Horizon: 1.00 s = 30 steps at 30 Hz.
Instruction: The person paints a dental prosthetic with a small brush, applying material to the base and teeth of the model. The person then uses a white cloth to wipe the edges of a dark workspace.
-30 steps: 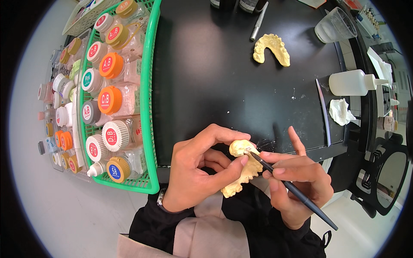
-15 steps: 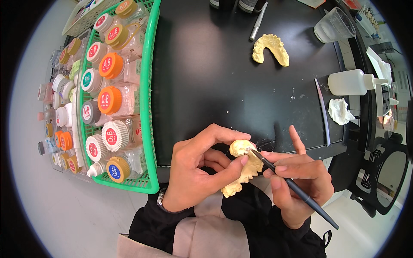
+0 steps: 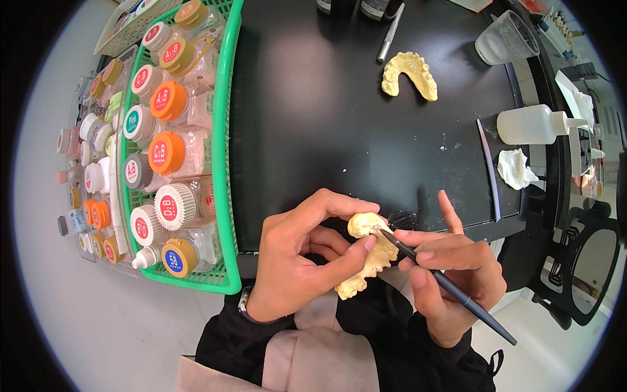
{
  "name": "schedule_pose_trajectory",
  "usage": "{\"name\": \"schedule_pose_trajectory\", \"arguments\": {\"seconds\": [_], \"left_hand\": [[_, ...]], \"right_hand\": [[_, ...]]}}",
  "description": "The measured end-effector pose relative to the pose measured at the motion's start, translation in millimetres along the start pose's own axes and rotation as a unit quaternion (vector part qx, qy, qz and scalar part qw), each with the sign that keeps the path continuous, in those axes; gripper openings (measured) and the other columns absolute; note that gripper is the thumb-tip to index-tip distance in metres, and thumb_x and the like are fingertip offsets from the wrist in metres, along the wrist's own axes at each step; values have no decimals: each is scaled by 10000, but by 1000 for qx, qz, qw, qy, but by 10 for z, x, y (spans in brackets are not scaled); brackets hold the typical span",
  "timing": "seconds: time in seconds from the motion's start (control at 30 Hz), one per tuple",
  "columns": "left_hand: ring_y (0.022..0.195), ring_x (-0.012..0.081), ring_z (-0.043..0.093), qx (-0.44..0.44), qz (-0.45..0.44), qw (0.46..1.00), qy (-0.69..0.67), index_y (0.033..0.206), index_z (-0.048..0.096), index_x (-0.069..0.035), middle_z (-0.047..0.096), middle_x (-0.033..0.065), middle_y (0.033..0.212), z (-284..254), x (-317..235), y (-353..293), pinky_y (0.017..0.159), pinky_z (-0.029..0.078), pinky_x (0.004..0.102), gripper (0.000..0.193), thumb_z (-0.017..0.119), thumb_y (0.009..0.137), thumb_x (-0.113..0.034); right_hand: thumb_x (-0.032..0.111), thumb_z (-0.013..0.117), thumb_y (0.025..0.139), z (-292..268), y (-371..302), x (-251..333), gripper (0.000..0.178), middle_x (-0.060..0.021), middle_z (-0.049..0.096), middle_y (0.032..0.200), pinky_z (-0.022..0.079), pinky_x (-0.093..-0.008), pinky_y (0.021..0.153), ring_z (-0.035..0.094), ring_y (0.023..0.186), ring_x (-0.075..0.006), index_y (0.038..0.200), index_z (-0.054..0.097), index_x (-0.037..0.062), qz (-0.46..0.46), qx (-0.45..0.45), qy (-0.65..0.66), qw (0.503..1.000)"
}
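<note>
My left hand (image 3: 290, 258) pinches a pale yellow dental cast (image 3: 367, 266) between thumb and fingers, just in front of the table's near edge. The cast is tilted, with its toothed edge toward the right. In my right hand (image 3: 467, 271) is a slim brush (image 3: 457, 292) with a dark blue handle, gripped like a pen with one finger raised. Its dark tip touches the cast near the upper end, beside a small whitish patch. Part of the cast is hidden behind the left thumb.
On the black table (image 3: 339, 130) lie a second yellow cast (image 3: 410, 73), a metal-coloured stick tool (image 3: 390, 32) and a pale lilac strip (image 3: 488, 170). A glass (image 3: 506, 39), a white squeeze bottle (image 3: 526, 125) and crumpled tissue (image 3: 514, 168) stand right. A green basket (image 3: 225, 144) of capped jars borders the left.
The brush has shifted very slightly against the cast, its handle end rising a little. Both hands keep nearly the same place and grip.
</note>
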<state>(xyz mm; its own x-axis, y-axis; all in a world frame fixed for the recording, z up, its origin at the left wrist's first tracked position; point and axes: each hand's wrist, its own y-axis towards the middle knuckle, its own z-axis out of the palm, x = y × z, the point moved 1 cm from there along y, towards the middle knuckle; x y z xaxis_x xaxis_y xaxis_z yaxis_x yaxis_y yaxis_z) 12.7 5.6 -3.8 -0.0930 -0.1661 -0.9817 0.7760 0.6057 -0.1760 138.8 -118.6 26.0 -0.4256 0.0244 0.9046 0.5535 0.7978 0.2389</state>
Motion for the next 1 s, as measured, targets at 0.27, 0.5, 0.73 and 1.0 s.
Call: {"name": "schedule_pose_trajectory", "arguments": {"seconds": [0.27,0.5,0.73,1.0], "left_hand": [[810,209,709,-14,-12,1000,9,1033,549,51,690,195,950,10,-19,-22,638,583,236,268,643,783,75],[700,109,695,-35,6,999,-23,1037,592,50,708,115,945,48,-4,-28,587,539,185,251,669,798,61],[713,125,701,-39,14,999,-19,1036,589,58,706,129,944,47,8,-34,600,548,192,249,663,798,69],[710,130,702,-43,15,999,-27,1035,586,60,705,136,946,58,15,-36,596,550,197,249,664,799,66]], "right_hand": [[24,719,745,-110,7,-47,160,-96,690,770,286,-606,1067,713,838,-274,850,599,36,38,-98,75,992],[17,611,901,-392,252,-495,173,-123,651,845,528,-215,691,660,757,-142,1048,610,-73,105,-228,4,968],[117,570,957,-357,397,-675,135,-75,602,753,484,-183,481,619,679,-108,930,542,-13,110,-194,16,975],[129,582,953,-347,411,-680,150,-63,596,747,456,-173,469,601,656,-95,908,553,-11,122,-184,-2,975]]}}
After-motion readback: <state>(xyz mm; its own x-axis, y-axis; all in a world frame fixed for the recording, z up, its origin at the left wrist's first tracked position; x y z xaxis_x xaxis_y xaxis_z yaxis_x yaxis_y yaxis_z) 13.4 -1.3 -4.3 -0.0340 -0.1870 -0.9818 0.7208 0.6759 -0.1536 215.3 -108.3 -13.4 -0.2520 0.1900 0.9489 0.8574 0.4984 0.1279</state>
